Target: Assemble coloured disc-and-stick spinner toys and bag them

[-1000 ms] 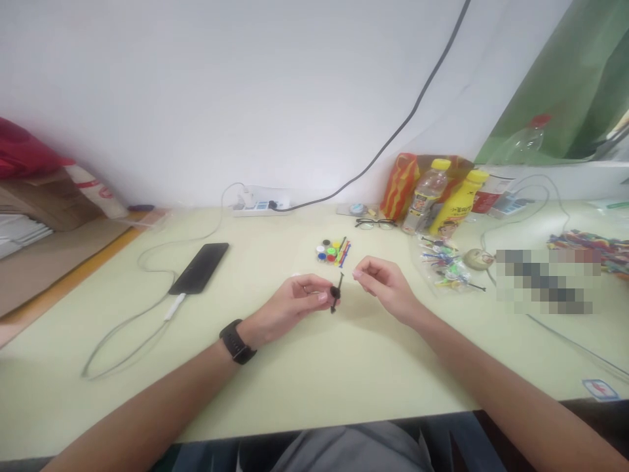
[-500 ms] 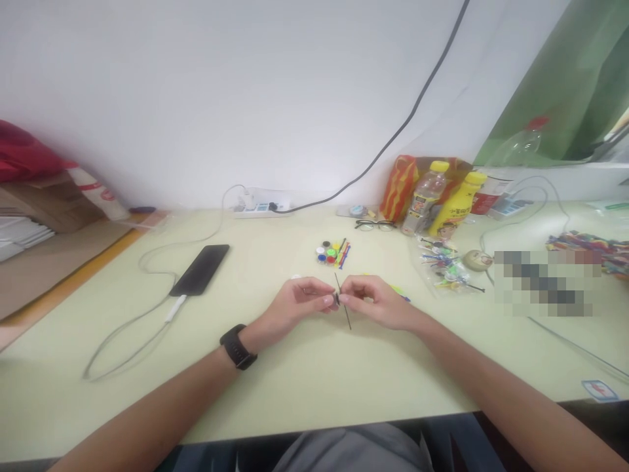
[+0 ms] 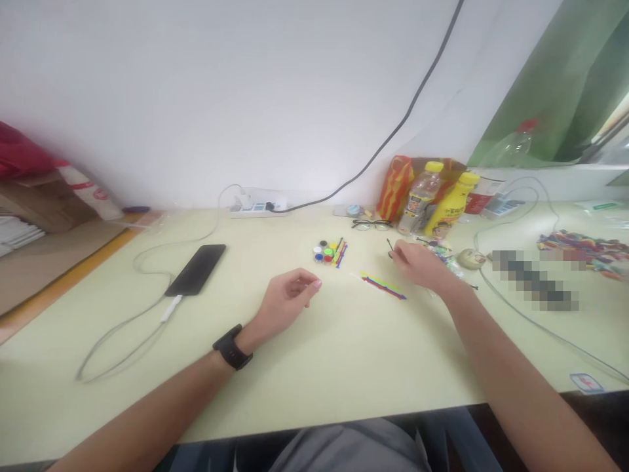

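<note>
My left hand (image 3: 289, 301) is over the table, fingers curled and thumb against the fingertips, with nothing visible in it. My right hand (image 3: 417, 265) pinches a thin dark stick (image 3: 390, 245), most of it hidden by the fingers. To the left of that hand lie several coloured plastic sticks (image 3: 384, 287), yellow-green, red and blue. Small round pieces (image 3: 319, 257) in white, blue, red, green, yellow and black form a cluster beyond my left hand, with more coloured sticks (image 3: 342, 254) beside them. Partly behind my right hand is a clear bag of small parts (image 3: 455, 265).
A phone (image 3: 197, 270) on a white cable lies at the left. Eyeglasses (image 3: 372, 224), a clear bottle (image 3: 420, 200) and a yellow bottle (image 3: 452, 206) stand near the wall, by a power strip (image 3: 260, 204). A round beige object (image 3: 472, 259) and a colourful pile (image 3: 590, 252) are at the right.
My hands, together over the stick and a small dark piece before, are now apart. The right has moved right and away from me with the dark stick; the left has drawn slightly back left.
</note>
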`<state>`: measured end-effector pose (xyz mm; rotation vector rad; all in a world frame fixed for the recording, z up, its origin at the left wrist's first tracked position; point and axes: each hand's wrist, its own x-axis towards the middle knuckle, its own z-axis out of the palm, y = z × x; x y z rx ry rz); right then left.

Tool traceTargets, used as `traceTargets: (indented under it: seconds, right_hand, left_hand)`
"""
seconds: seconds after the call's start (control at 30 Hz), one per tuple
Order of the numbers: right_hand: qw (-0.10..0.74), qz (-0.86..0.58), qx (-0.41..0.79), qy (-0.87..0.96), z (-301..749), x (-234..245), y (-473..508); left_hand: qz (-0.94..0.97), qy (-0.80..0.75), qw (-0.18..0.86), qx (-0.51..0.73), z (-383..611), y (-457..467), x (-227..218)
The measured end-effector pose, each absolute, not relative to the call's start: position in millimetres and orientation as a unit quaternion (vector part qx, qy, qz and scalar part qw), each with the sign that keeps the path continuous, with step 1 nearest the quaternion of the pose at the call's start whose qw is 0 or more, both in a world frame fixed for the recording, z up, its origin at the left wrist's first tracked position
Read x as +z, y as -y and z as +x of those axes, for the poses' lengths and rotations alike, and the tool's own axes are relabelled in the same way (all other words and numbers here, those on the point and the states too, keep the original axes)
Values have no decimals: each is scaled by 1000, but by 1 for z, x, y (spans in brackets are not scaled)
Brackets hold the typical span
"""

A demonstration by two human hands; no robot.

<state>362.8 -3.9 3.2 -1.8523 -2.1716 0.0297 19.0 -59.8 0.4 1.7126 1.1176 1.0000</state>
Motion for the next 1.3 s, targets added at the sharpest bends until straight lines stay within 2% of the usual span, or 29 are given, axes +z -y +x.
traceTargets:
  seconds: [0.23,0.3,0.4,0.5,0.73,0.87,0.97,1.13,1.23,1.3]
  right_hand:
    - [178,-640,-143,733,352,10,11]
    - [109,-653,-128,739,348,7,12]
    - [-45,-655,-33,753,344,-2,8]
    - [-95,-650,5,754,344,-7,5]
    - [-48,-665,19,745,347,-4,9]
    - [-22,-679,-30,733,346,-1,11]
    - [37,-684,-43,727,347,5,12]
    - [137,-569,115,803,343,15,22]
    - [126,-511,215,822,337,17,27]
    - [103,-504,240,823,334,18,29]
  left_hand:
    - [711,-438,386,393,21,60,-7]
    - [711,-433,392,392,21,59,-9]
    - [715,-429,390,390,21,59,-9]
    - [723,-434,364,396,20,59,-5]
    - [751,-488,214,390,7,45,2]
    - [760,-495,181,380,-3,33,-2]
    - [773,-494,161,364,-6,30,-5]
    - [806,-478,141,319,-6,33,-6]
    - [827,-460,134,293,-6,35,-6]
    - [837,-447,142,282,-6,36,-6]
